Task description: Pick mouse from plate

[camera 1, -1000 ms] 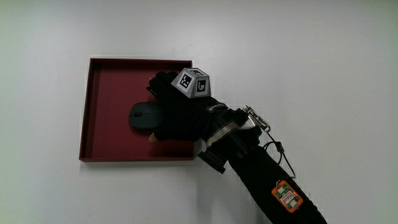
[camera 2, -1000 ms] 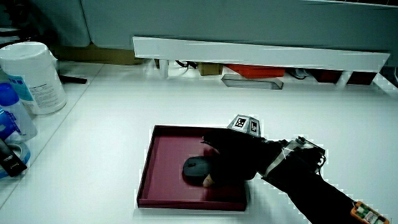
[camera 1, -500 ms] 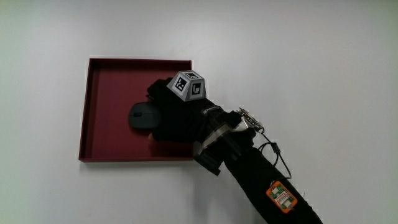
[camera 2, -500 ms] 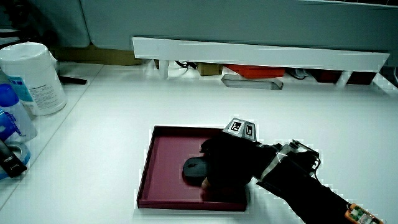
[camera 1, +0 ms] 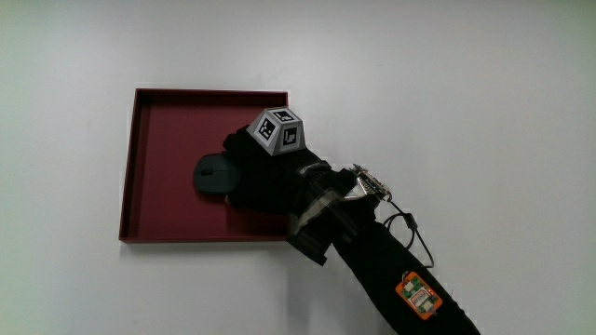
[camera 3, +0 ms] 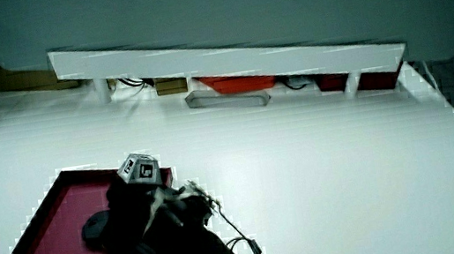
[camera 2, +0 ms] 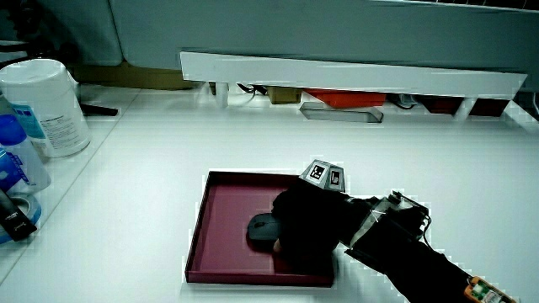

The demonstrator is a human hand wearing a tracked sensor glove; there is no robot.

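Observation:
A black mouse [camera 1: 212, 174] lies in the middle of a dark red square plate [camera 1: 158, 121] with a low rim. The gloved hand [camera 1: 265, 177] rests over the end of the mouse nearer the forearm, fingers curled down around it. The patterned cube [camera 1: 278, 130] sits on the hand's back. About half of the mouse shows past the fingers. Both side views show the mouse [camera 2: 261, 227] [camera 3: 96, 227] flat on the plate [camera 2: 223, 202] [camera 3: 45, 224] under the hand [camera 2: 307, 223] [camera 3: 132, 211].
A white canister [camera 2: 46, 105] and a blue bottle [camera 2: 13, 160] stand at the table's edge, well away from the plate. A low white partition [camera 2: 354, 76] [camera 3: 227, 60] runs along the table, with small items under it.
The hand has slid a little farther onto the mouse and its bare thumb tip has gone out of sight. The mouse and the plate have stayed put.

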